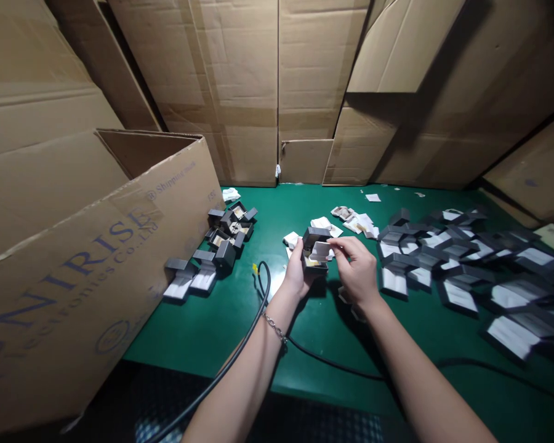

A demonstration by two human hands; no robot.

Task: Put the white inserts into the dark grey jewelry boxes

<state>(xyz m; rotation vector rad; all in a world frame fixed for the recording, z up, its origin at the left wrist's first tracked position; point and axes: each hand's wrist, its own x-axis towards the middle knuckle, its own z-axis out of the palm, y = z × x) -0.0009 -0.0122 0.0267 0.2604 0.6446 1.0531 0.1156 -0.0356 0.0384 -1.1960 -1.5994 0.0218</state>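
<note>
The green desk [189, 338] lies beneath the open black hinged box [316, 236]; a printed cardboard carton [133, 277] stands to the box's left. The left hand [296, 271] curls its fingers snugly around the box's near-left side; the right hand [357, 271] pinches a white insert [321, 250] at its mouth, fingertips together.

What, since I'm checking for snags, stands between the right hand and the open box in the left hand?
Nothing visible: the right hand pinches a pale piece at the box. The black cable loops beside the left forearm, outside that gap.
</note>
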